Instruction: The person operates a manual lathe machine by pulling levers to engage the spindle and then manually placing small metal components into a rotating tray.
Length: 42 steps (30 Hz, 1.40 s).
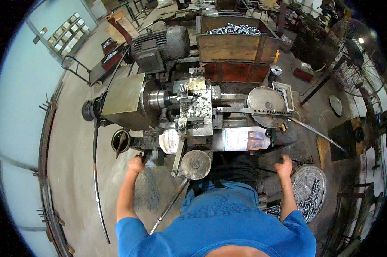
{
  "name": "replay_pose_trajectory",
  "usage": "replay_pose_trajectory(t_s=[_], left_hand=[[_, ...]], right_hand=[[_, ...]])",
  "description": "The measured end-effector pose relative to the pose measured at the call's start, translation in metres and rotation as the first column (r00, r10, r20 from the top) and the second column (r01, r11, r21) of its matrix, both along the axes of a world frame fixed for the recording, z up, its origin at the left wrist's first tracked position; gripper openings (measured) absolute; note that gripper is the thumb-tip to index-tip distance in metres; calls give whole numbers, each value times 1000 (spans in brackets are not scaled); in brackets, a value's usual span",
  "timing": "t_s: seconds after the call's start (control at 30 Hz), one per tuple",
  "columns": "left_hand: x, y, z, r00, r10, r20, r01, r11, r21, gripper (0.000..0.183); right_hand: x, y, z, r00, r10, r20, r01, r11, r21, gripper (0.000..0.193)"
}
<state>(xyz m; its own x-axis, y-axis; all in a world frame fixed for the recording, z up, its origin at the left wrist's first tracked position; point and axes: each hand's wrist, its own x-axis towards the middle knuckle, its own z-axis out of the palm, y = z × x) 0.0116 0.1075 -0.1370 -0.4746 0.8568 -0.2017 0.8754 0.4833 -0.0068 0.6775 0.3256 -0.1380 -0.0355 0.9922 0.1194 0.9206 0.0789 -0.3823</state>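
Observation:
A lathe-like machine stands in front of me, its metal block of tool clamps (196, 107) beside the round spindle (157, 98). My left hand (136, 163) is closed at the machine's near left edge, below a round pot with a brush-like stick (121, 142). My right hand (283, 166) is closed at the near right edge, beside a round perforated tray (296, 173) of small metal parts. What either hand holds, if anything, is too small to make out. Between my hands, a round metal disc (196, 164) sits on a lever with a long rod (170, 207).
A wooden box (227, 48) heaped with small shiny metal parts stands behind the machine, near a large motor (159, 47). A larger disc (268, 107) with a perforated bar and rod lies right. A pedestal fan (356, 60) stands far right, a trolley (84, 75) far left.

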Motion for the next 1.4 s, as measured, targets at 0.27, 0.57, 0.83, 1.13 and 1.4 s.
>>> replay_pose_trajectory(t_s=[0.27, 0.57, 0.83, 1.13, 1.4], left_hand=[[45, 2, -131, 830, 557, -12, -480, 726, 492, 42], [8, -8, -64, 982, 187, 39, -188, 982, 33, 41], [-17, -45, 118, 945, 214, 247, -298, 874, 383, 32], [-12, -146, 133, 714, 689, -121, -577, 678, 455, 51], [29, -130, 152, 799, 601, 30, -560, 725, 400, 35]], right_hand=[[-39, -8, 41, 987, 64, -145, -78, 993, -92, 37], [-129, 71, 180, 881, 415, -228, -366, 902, 228, 36], [-358, 69, 248, 444, 894, 57, -789, 360, 497, 37], [-463, 73, 227, 323, 820, 472, -920, 389, -45, 21], [-463, 69, 228, 328, 823, 464, -929, 370, 2, 18]])
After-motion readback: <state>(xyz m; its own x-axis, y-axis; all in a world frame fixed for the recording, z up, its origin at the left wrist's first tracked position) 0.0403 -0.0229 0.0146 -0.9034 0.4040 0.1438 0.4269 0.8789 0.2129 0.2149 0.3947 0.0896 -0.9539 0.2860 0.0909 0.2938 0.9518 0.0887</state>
